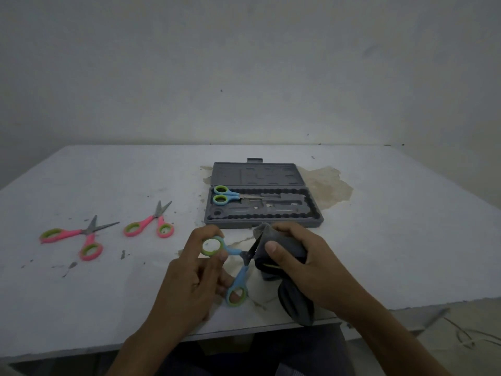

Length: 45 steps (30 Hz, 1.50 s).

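Note:
My left hand [189, 280] holds a pair of blue scissors with green-lined rings [232, 255], spread open, just above the table's near edge. One ring sits at my fingertips, the other lower by my palm. My right hand [301, 264] grips a dark grey cloth [282, 248] folded around one blade, thumb pressing on top. The cloth's loose end hangs down over the table edge. The wrapped blade's tip is hidden.
An open grey tool case [311, 213] lies behind my hands with a second blue pair of scissors [226, 196] in its tray. Two pink pairs of scissors [78, 237] [151, 225] lie open at the left on the stained white table [393, 240]. A wall stands behind.

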Each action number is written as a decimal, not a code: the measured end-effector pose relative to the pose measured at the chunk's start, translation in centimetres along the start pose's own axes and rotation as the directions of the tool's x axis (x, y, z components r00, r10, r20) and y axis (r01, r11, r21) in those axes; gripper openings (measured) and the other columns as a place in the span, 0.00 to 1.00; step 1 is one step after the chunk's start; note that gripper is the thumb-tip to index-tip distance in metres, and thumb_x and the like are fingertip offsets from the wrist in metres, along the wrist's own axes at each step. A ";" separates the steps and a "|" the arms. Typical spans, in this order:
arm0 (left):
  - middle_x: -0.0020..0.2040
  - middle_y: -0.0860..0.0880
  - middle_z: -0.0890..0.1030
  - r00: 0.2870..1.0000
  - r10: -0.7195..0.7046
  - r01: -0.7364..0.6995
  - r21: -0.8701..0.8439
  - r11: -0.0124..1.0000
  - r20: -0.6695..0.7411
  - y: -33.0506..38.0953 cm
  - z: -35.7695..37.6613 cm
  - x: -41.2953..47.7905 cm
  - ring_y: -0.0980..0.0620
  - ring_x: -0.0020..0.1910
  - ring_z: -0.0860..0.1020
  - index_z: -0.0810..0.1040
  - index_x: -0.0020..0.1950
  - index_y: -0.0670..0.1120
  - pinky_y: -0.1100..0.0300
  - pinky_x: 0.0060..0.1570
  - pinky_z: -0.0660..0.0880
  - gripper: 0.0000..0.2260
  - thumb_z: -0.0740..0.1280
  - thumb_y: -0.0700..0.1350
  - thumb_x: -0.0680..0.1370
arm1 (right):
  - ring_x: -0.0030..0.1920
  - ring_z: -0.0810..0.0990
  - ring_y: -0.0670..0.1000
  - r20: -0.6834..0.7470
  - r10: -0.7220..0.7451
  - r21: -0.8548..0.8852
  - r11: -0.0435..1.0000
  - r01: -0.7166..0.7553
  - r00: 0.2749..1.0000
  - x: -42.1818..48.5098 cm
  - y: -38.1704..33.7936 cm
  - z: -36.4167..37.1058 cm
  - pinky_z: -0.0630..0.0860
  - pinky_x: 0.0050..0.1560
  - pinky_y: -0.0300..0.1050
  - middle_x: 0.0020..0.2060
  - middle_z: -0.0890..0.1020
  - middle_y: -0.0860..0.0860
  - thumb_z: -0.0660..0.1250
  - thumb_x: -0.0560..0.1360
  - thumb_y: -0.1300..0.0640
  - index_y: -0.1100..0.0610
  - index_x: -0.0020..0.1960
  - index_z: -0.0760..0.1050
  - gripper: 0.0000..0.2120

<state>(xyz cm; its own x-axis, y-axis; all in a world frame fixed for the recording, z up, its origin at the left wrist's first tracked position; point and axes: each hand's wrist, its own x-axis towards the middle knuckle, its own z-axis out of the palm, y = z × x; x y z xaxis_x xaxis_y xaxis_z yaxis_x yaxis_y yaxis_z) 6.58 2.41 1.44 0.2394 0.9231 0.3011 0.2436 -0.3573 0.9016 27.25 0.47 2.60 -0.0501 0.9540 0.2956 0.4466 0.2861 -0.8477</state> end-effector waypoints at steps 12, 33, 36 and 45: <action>0.32 0.46 0.83 0.999 0.042 -0.042 0.006 0.999 -0.008 -0.7 0.0 -0.1 0.50 0.28 0.82 0.70 0.51 0.66 0.63 0.26 0.77 0.08 0.60 0.53 0.75 | 0.37 0.78 0.45 0.133 -0.068 -0.096 0.992 0.081 0.989 0.8 0.4 0.6 0.74 0.37 0.41 0.38 0.80 0.45 0.66 0.78 0.47 0.49 0.47 0.78 0.06; 0.33 0.51 0.84 0.999 0.034 -0.034 0.021 0.999 -0.015 0.4 -0.2 -0.5 0.51 0.29 0.83 0.70 0.47 0.71 0.68 0.21 0.72 0.12 0.61 0.51 0.75 | 0.52 0.76 0.39 0.225 -0.029 -0.324 0.940 0.103 0.974 1.0 -0.7 -2.2 0.75 0.55 0.42 0.55 0.80 0.40 0.63 0.77 0.42 0.44 0.62 0.74 0.15; 0.33 0.51 0.84 0.998 0.053 -0.053 0.046 0.998 -0.019 0.3 -0.3 -0.6 0.51 0.28 0.82 0.70 0.48 0.71 0.63 0.20 0.74 0.12 0.61 0.50 0.75 | 0.43 0.74 0.43 0.279 -0.110 -0.340 0.918 0.205 0.954 1.2 -1.0 -1.0 0.74 0.46 0.48 0.43 0.79 0.44 0.62 0.79 0.45 0.47 0.51 0.76 0.08; 0.33 0.49 0.84 1.000 0.011 -0.011 0.021 1.000 0.000 0.2 -0.2 -0.6 0.54 0.30 0.83 0.71 0.49 0.68 0.66 0.27 0.77 0.10 0.61 0.51 0.75 | 0.41 0.73 0.42 0.316 -0.144 -0.360 0.896 0.260 0.938 1.4 0.1 -0.7 0.70 0.42 0.41 0.41 0.76 0.43 0.62 0.79 0.45 0.49 0.50 0.75 0.08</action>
<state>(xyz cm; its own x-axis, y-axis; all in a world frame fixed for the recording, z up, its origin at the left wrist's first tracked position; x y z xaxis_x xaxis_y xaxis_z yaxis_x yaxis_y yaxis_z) 6.26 1.78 1.54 0.2419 0.9191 0.3110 0.2607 -0.3703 0.8916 27.88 1.76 3.24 -0.3940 0.8815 0.2604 0.7089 0.4718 -0.5243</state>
